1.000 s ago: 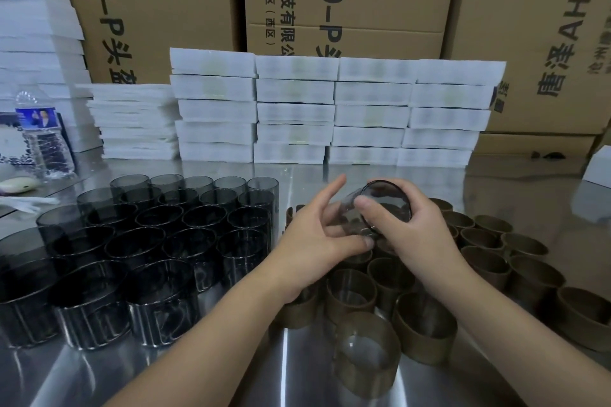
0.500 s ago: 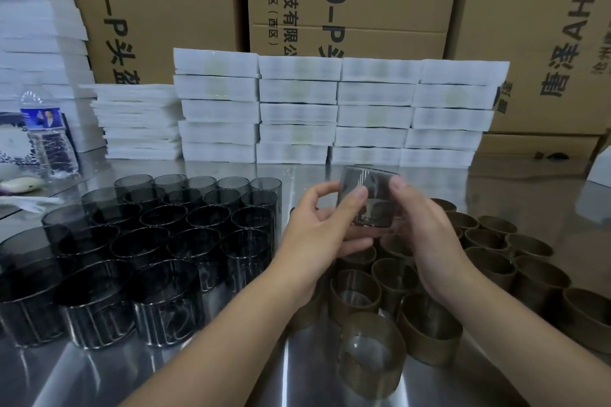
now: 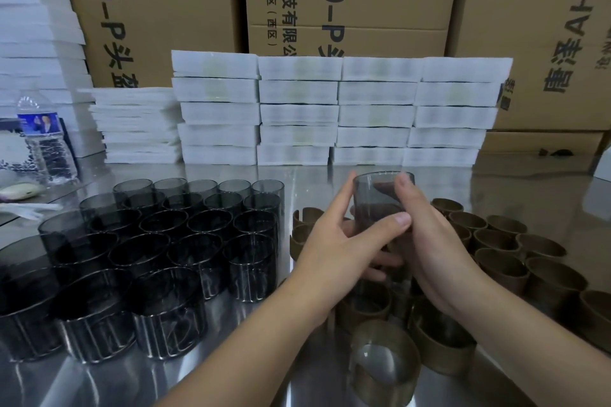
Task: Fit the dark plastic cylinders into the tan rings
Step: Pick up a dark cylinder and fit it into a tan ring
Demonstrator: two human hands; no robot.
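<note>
between left hand point(image 3: 334, 241) and right hand point(image 3: 426, 241): dark cylinder point(image 3: 380, 198), upright, gripped.

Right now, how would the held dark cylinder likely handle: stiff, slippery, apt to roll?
The dark cylinder looks thin-walled and see-through, so probably light and flexible. Its glossy wall may be slippery; left hand and right hand both grip it. Sideways, it would likely roll.
</note>
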